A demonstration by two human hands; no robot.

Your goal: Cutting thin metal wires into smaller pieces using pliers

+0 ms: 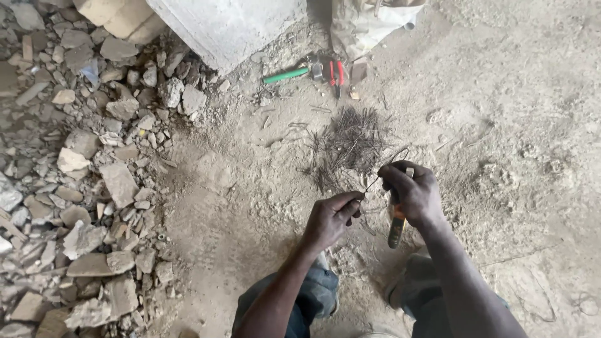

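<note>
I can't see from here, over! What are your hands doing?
Left hand pinching thin wire. Right hand gripping wire and a tool. Wire pile just ahead, nothing blocking.

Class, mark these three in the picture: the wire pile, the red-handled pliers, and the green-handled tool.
wire pile point(352, 143), head view, middle of the heap
red-handled pliers point(336, 73), head view, on the red handles
green-handled tool point(285, 76), head view, mid-handle
</note>
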